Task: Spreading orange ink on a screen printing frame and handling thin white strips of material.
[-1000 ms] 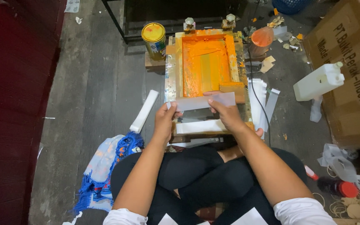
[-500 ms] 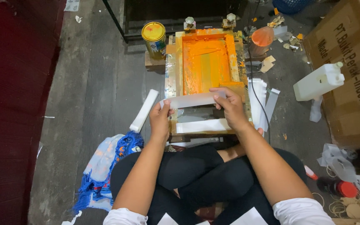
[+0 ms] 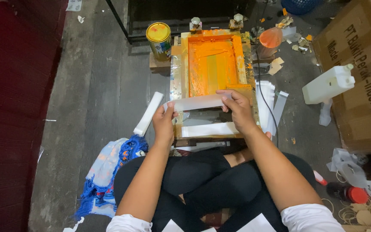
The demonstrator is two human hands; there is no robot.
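I sit cross-legged on the floor facing a screen-printing frame (image 3: 177, 73) coated with orange ink. Between my hands stretches a long white strip (image 3: 198, 102), held just above the frame's near end. My left hand (image 3: 164, 120) pinches the strip's left end. My right hand (image 3: 236, 107) grips its right end with fingers curled over the top. Another white strip (image 3: 209, 129) lies flat on the board below the held one.
A yellow-lidded paint can (image 3: 159, 39) stands left of the frame. A stack of white strips (image 3: 148, 113) lies to the left, more strips (image 3: 270, 103) to the right. A white jug (image 3: 328, 84) and cardboard box (image 3: 361, 73) are at right. Blue cloth (image 3: 108, 172) lies by my left knee.
Both hands have lifted the white strip slightly up and away from the board toward the orange frame. The lower strip stays in place.
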